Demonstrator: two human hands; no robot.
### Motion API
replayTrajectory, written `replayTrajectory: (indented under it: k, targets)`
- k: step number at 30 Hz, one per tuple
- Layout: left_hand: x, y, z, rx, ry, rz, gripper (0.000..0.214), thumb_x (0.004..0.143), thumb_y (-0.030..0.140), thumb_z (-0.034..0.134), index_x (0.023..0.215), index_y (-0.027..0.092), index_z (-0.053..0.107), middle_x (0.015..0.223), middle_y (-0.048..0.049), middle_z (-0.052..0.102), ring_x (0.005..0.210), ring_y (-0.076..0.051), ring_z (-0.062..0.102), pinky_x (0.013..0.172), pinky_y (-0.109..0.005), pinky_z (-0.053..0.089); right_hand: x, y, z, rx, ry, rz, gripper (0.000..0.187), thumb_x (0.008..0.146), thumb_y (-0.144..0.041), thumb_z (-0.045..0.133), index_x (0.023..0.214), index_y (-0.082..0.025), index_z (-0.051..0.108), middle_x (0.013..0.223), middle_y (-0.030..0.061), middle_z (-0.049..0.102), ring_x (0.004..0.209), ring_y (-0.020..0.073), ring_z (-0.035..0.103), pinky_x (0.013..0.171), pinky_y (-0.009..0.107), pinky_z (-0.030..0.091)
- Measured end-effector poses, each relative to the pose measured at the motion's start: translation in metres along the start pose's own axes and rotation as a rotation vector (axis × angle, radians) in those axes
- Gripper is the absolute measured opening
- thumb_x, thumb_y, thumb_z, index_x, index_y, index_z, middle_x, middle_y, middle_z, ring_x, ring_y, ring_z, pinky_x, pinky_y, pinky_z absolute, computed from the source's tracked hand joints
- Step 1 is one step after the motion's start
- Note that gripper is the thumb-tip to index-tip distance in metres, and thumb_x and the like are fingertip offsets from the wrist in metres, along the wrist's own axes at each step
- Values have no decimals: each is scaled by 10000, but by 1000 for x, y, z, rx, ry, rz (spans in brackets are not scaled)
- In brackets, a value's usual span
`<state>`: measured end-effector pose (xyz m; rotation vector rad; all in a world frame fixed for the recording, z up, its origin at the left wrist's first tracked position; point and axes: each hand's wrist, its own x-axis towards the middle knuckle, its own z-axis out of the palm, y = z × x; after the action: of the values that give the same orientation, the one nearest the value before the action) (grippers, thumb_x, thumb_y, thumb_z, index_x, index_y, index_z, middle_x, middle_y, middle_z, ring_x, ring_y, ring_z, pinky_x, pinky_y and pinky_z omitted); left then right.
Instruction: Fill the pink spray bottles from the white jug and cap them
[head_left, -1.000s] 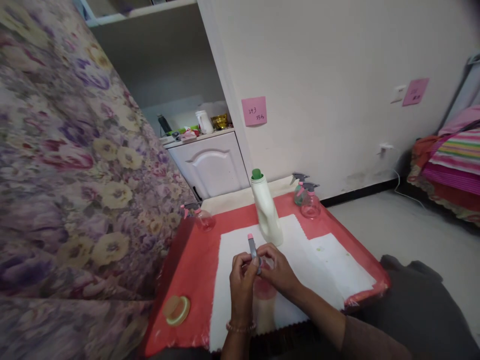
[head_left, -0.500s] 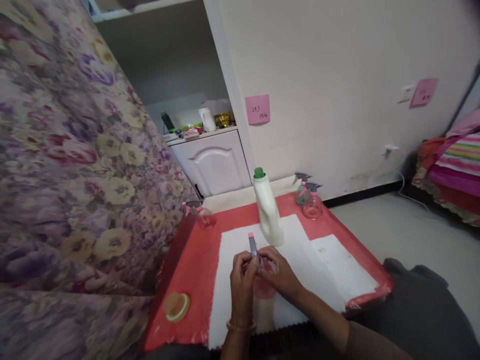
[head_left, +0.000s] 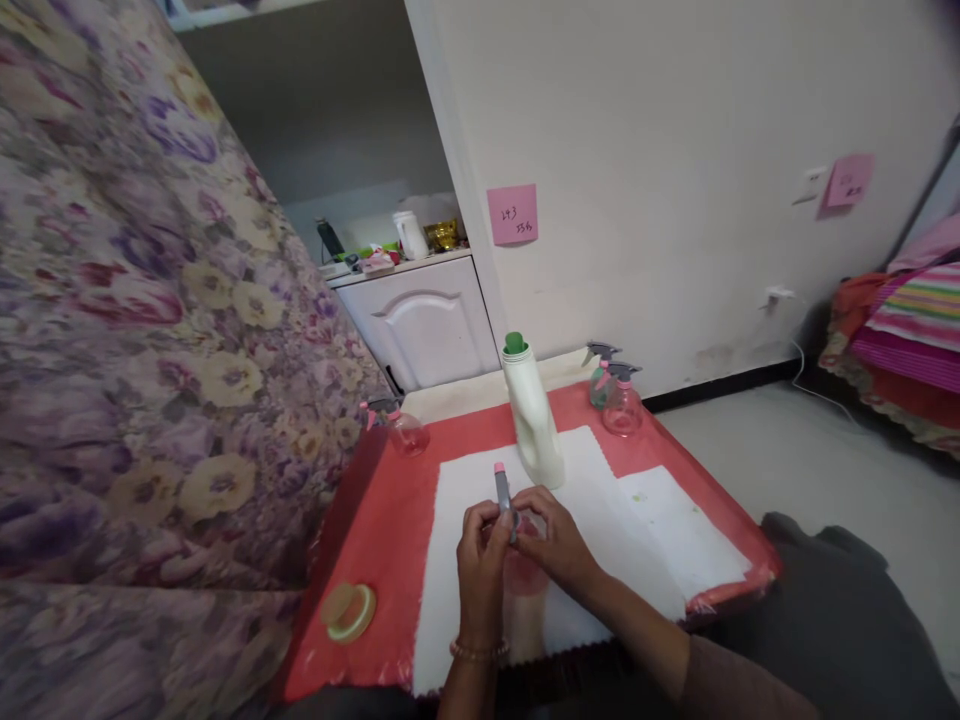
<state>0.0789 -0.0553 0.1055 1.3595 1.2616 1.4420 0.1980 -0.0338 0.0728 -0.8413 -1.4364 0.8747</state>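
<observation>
Both my hands are closed around the grey trigger head of a spray bottle [head_left: 502,488], whose pink nozzle tip points away from me. Its clear pinkish body shows partly below my fingers, over the white cloth [head_left: 450,590]. My left hand [head_left: 480,550], with a beaded bracelet at the wrist, grips the head from the left. From the right, my right hand [head_left: 559,545] pinches it near the neck, where the fingers hide part of it. Just beyond stands a pale green jug-shaped bottle [head_left: 534,420] with a green piece in its uncapped mouth.
On the red-covered table [head_left: 375,560] stand a spray bottle [head_left: 407,432] at the back left and two more, one pink [head_left: 622,408], at the back right. A round lid-like object [head_left: 350,612] lies front left. A stained white sheet [head_left: 682,530] lies right. A floral curtain [head_left: 187,380] borders the left.
The view has shifted very slightly. My hands keep the same hold on the spray bottle, with little visible movement.
</observation>
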Motion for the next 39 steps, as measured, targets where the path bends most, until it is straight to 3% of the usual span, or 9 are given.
replayTrajectory:
  k: [4, 10, 13, 24, 28, 33, 39]
  targets:
    - [-1, 0, 0, 15, 0, 4, 266, 835, 434, 622, 929, 185, 627, 906, -25, 644, 857, -188, 597, 780, -292, 480, -1, 4, 3, -25, 15, 30, 164, 766, -281, 691, 910, -214, 651, 946, 28, 600, 928, 213, 586, 835, 342, 467]
    - [-2, -7, -7, 32, -1, 11, 336, 915, 471, 482, 1050, 205, 636, 1081, -55, 658, 1005, -211, 602, 905, -335, 464, -17, 12, 1, -85, 60, 125, 529, 636, -140, 732, 1135, -230, 581, 1120, 48, 563, 1075, 246, 537, 956, 391, 435]
    - [-2, -16, -10, 34, -13, -27, 390, 933, 493, 421, 1073, 205, 645, 1130, -67, 658, 1039, -224, 603, 930, -354, 459, -23, 14, 1, -95, 89, 117, 477, 662, -130, 682, 1115, -230, 574, 1110, 51, 562, 1071, 246, 537, 959, 399, 439]
    - [-3, -36, -9, 125, -26, -29, 330, 898, 449, 509, 1039, 185, 647, 1066, -75, 670, 1022, -233, 602, 934, -371, 460, -10, 13, -4, -151, 112, 24, 213, 770, -208, 614, 982, -226, 611, 1069, 58, 575, 1066, 240, 546, 949, 397, 452]
    - [-5, -37, -6, 205, -20, -1, 301, 896, 422, 499, 1027, 196, 649, 1065, -72, 659, 1043, -236, 589, 938, -369, 446, -1, 14, -18, -203, 99, -2, 228, 836, -286, 562, 1045, -225, 631, 1079, 74, 581, 1059, 246, 555, 934, 409, 458]
    - [-13, -31, 2, 242, -108, 34, 261, 891, 383, 504, 1012, 205, 651, 1046, -69, 648, 1015, -233, 593, 886, -356, 458, 9, 16, -33, -224, 150, -28, 221, 883, -300, 508, 1040, -227, 644, 1071, 78, 587, 1056, 237, 567, 933, 403, 464]
    - [-20, -33, -3, 247, -179, 8, 239, 881, 377, 521, 978, 200, 649, 996, -63, 670, 966, -229, 615, 873, -356, 466, 1, 21, -41, -227, 112, 8, 233, 907, -340, 507, 1062, -216, 629, 1080, 87, 605, 1048, 240, 589, 929, 408, 481]
